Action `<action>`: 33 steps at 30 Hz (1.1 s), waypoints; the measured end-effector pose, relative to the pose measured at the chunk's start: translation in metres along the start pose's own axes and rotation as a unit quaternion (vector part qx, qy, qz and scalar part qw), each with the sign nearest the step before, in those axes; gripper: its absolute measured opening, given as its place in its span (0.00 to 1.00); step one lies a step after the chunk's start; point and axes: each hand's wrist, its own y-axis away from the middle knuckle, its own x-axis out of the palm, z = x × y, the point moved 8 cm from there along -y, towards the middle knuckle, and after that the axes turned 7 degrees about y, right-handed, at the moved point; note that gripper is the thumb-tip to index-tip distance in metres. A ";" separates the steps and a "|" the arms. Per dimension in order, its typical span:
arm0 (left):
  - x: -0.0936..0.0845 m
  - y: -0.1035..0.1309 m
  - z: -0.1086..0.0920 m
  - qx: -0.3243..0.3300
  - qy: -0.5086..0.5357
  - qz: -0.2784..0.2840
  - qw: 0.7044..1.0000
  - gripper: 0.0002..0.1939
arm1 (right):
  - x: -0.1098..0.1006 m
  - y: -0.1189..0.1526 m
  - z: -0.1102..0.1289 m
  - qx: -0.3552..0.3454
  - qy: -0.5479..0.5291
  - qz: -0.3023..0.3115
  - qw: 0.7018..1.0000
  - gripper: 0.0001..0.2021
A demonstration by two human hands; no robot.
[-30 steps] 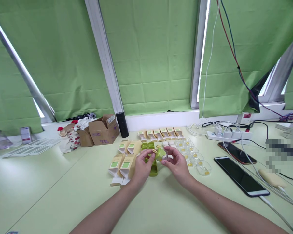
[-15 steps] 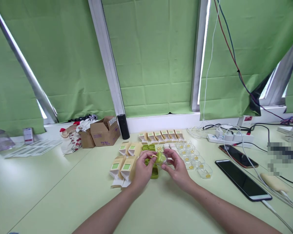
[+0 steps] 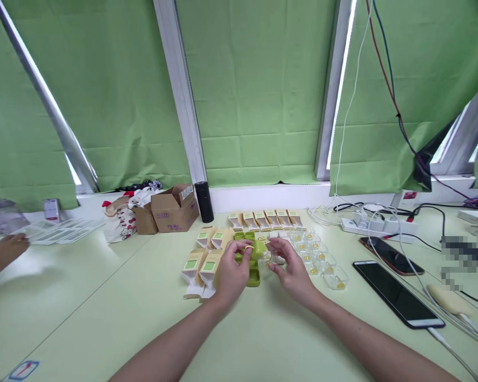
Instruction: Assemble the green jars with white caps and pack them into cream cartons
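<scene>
A small green case with a pale yellow loop is pinched between the fingers of my left hand. Beside it, to the right, my right hand has thumb and fingers apart, curved around the space near the case. A clear plastic piece shows just under the case; whether it is attached I cannot tell. Below my hands lie several green cases, one an open green tray. Clear plastic cups with yellow spots stand in rows right of my right hand. Left of my left hand are folded cream cartons with green labels.
More cartons line the back. A cardboard box and black cylinder stand by the wall. Phones, cables and a power strip occupy the right. Another person's hand is near flat sheets at far left.
My right hand's fingers have come away from the green case, which stays in my left hand. Another person's hand has entered at the left. The view has shifted slightly.
</scene>
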 end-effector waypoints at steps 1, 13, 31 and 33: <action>-0.004 -0.003 0.005 -0.014 0.026 -0.021 0.999 0.12 | -0.001 -0.001 -0.002 -0.001 -0.001 0.000 1.000 0.25; -0.019 -0.015 0.049 -0.133 0.183 -0.110 0.968 0.26 | -0.018 0.000 0.032 -0.075 0.171 0.009 0.982 0.06; -0.012 -0.012 0.046 -0.157 0.198 -0.095 0.963 0.28 | -0.114 0.056 0.028 -0.139 0.485 0.022 0.863 0.07; -0.012 -0.012 0.047 -0.159 0.195 -0.094 0.963 0.28 | -0.113 0.059 0.021 -0.133 0.494 0.030 0.858 0.08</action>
